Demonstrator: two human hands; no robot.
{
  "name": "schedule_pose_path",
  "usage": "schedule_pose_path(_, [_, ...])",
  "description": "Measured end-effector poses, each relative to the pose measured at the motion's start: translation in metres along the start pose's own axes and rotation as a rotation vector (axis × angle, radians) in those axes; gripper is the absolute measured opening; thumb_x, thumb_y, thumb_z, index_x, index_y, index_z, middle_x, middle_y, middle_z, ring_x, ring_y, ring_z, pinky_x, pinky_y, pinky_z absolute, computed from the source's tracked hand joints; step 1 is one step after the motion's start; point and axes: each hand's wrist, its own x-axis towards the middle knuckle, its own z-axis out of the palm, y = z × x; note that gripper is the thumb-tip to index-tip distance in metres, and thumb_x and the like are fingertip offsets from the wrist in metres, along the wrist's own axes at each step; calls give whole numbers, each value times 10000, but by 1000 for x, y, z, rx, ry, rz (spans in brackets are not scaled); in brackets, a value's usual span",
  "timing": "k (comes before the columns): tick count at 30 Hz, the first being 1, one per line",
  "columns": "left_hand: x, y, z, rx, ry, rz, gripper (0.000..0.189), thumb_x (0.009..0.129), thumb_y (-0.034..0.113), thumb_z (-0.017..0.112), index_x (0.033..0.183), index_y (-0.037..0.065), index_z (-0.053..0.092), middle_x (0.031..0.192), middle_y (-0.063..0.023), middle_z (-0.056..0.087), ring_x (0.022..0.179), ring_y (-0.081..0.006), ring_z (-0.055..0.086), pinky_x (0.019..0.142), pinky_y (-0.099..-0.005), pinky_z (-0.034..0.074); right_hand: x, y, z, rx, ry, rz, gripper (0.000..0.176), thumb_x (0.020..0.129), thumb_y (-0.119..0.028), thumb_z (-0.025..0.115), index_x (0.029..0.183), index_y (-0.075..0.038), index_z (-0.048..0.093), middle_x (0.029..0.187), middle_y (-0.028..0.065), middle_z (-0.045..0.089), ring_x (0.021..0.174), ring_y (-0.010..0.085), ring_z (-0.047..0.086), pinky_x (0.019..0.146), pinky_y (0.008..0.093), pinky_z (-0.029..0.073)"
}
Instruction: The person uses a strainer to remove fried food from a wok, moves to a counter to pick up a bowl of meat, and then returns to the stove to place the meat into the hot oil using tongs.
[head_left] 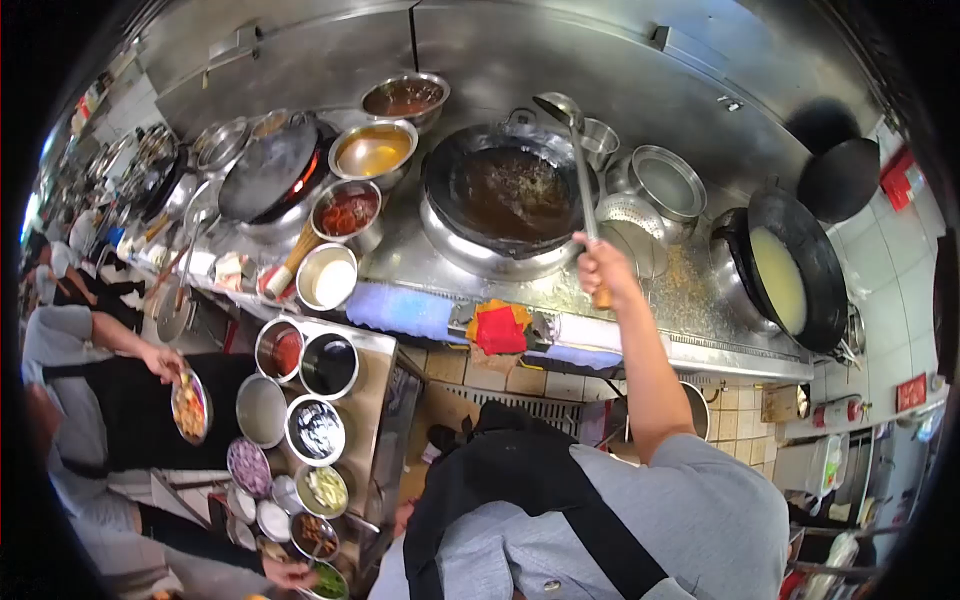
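My right hand (607, 275) is closed around the wooden handle end of a long metal ladle (585, 180). The ladle's bowl is raised at the far right side of a black wok (510, 190), which holds dark brown liquid with some foam or bits in it. Of my left hand (403, 515), just a sliver of skin shows beside my apron; its fingers are hidden. A perforated metal skimmer (632, 217) lies on the steel stove top, just right of the ladle handle.
Bowls of sauce and an oil bowl (375, 150) stand left of the wok. A second wok (785, 270) with pale liquid is at right. Flames show by the left wok (270, 170). A co-worker's hand holds an oval dish (190, 405) beside the ingredient cart (375, 385).
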Motion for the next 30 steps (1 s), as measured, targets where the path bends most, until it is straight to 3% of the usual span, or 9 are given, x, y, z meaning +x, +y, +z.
schedule_pose_path(2, [15, -6, 42, -258, -92, -44, 333, 912, 338, 306, 782, 161, 557, 656, -22, 530, 544, -149, 491, 470, -291, 386, 4, 29, -11, -442, 220, -18, 199, 906, -202, 438, 1058, -81, 393, 596, -5, 405, 400, 82, 361, 347, 229, 320])
schedule_pose_path(3, [21, -14, 30, -45, -115, -54, 262, 891, 324, 363, 719, 181, 498, 602, 20, 478, 510, -108, 455, 418, -247, 327, 5, 39, -23, -651, 212, -45, 187, 904, -190, 442, 1044, -79, 387, 593, -1, 401, 396, 81, 363, 347, 229, 321])
schedule_pose_path(4, [-57, 63, 78, 176, -9, 75, 257, 894, 332, 363, 744, 180, 504, 585, 32, 471, 482, -109, 435, 393, -245, 305, 0, 43, -27, -669, 170, -12, 187, 904, -190, 442, 1044, -79, 387, 593, -1, 401, 396, 81, 363, 347, 229, 321])
schedule_pose_path(10, [-112, 74, 150, 31, 309, 125, 177, 874, 217, 502, 958, 71, 555, 809, -32, 578, 646, -113, 553, 516, -234, 419, -72, 63, -19, -708, -122, 71, 150, 897, -130, 453, 1009, -63, 379, 579, -3, 419, 401, 76, 386, 353, 223, 316])
schedule_pose_path(15, [-167, -18, 169, -96, 402, 85, 236, 837, 69, 472, 1057, 9, 533, 864, -84, 590, 696, -134, 557, 612, -256, 469, -81, 119, 23, -450, -380, 376, 115, 920, -192, 427, 978, -104, 380, 580, -3, 407, 395, 75, 384, 345, 220, 332])
schedule_pose_path(19, [-200, -125, 196, -359, 566, 62, 210, 851, 104, 476, 1038, 39, 544, 831, -68, 591, 645, -133, 550, 566, -265, 459, -41, 206, 47, -663, -285, 303, 153, 924, -256, 409, 945, -108, 379, 583, -5, 399, 399, 77, 379, 336, 222, 331])
schedule_pose_path(23, [-242, -188, 254, -212, 829, -39, 219, 861, 225, 500, 957, 44, 578, 801, -65, 607, 639, -158, 576, 583, -293, 476, 27, 319, 46, -442, -226, 279, 167, 912, -300, 406, 906, -135, 381, 593, 27, 437, 402, 155, 424, 331, 294, 366])
schedule_pose_path(28, [-253, -244, 307, -238, 992, -15, 242, 859, 268, 502, 931, 56, 595, 771, -58, 605, 640, -159, 577, 598, -299, 481, 74, 365, 134, -181, -244, 642, 267, 905, -301, 297, 861, -42, 345, 603, 77, 421, 533, 223, 462, 566, 400, 465])
schedule_pose_path(30, [-257, -254, 328, -211, 1070, 23, 250, 854, 281, 504, 925, 61, 598, 761, -54, 605, 636, -154, 575, 598, -301, 479, 104, 373, 167, -146, -254, 801, 398, 901, -335, 278, 862, 26, 440, 781, 146, 500, 653, 262, 523, 657, 407, 469])
